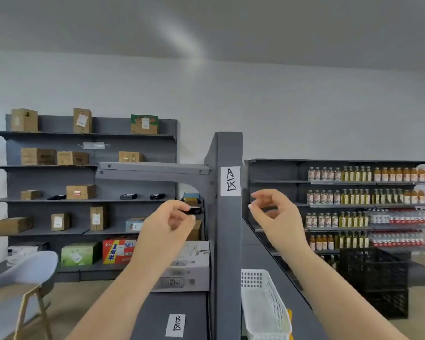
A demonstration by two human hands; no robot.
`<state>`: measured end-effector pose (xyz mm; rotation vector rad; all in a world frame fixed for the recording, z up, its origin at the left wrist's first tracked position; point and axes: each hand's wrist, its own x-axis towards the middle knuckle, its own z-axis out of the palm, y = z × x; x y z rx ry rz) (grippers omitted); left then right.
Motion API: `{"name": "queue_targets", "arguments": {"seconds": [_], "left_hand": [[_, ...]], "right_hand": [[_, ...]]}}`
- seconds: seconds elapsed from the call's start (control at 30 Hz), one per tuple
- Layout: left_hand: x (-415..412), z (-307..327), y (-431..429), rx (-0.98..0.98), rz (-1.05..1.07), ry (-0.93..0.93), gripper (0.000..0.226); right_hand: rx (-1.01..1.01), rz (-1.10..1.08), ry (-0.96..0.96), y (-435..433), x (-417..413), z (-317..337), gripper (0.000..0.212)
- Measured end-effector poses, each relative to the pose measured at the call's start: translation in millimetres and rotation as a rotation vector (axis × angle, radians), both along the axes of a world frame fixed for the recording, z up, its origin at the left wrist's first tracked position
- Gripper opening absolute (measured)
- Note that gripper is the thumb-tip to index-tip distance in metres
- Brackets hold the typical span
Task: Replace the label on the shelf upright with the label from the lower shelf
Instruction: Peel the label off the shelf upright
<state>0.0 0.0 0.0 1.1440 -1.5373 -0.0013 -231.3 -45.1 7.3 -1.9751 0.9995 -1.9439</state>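
Observation:
A grey shelf upright [228,241] stands in the middle of the view. A white label marked "A" [230,181] is stuck on its front face. A second white label marked "B" [175,325] lies flat on the grey lower shelf [157,312] at the bottom. My left hand [166,225] is raised left of the upright, fingers loosely curled, holding nothing. My right hand [271,212] hovers just right of the upright, a little below the "A" label, thumb and fingers apart and empty.
A white plastic basket [263,303] sits right of the upright. A black crate [375,283] stands on the floor at right, before shelves of bottles [368,192]. Left are shelves of cardboard boxes [79,192] and a grey chair [22,280]. A grey carton [189,266] rests behind my left hand.

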Motion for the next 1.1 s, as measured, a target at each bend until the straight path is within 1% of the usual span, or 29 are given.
{"name": "queue_targets", "arguments": {"seconds": [0.07,0.13,0.23,0.37,0.53,0.67,0.8,0.93,1.1], "left_hand": [[3.4,4.5,-22.3,0.022,-0.073,0.069,0.017],[4.6,5.4,-47.0,0.029,-0.121,0.110,0.016],[-1.9,1.8,-73.0,0.030,-0.180,0.139,0.017],[-8.6,-1.6,-95.9,0.037,-0.192,0.148,0.016],[-12.2,1.1,-105.8,0.030,-0.199,0.184,0.014],[-16.8,2.1,-106.8,0.021,-0.222,0.198,0.013],[-21.1,3.2,-108.1,0.015,-0.212,0.200,0.014],[-24.3,2.6,-109.6,0.002,-0.209,0.234,0.015],[-24.9,4.0,-110.1,-0.005,-0.185,0.230,0.016]], "right_hand": [[-0.104,-0.104,0.069,-16.6,11.0,2.1,0.034],[-0.179,-0.160,0.122,-37.3,18.0,0.3,0.038],[-0.194,-0.195,0.146,-65.5,16.2,-2.7,0.045],[-0.253,-0.319,0.309,-88.1,15.4,9.0,0.055],[-0.424,-0.472,0.411,-99.9,14.5,28.2,0.049],[-0.489,-0.530,0.440,-104.3,16.2,29.0,0.046],[-0.508,-0.574,0.430,-103.2,17.1,28.8,0.041],[-0.491,-0.561,0.412,-101.7,16.4,30.5,0.034],[-0.478,-0.541,0.405,-99.5,16.4,32.1,0.032]]}}
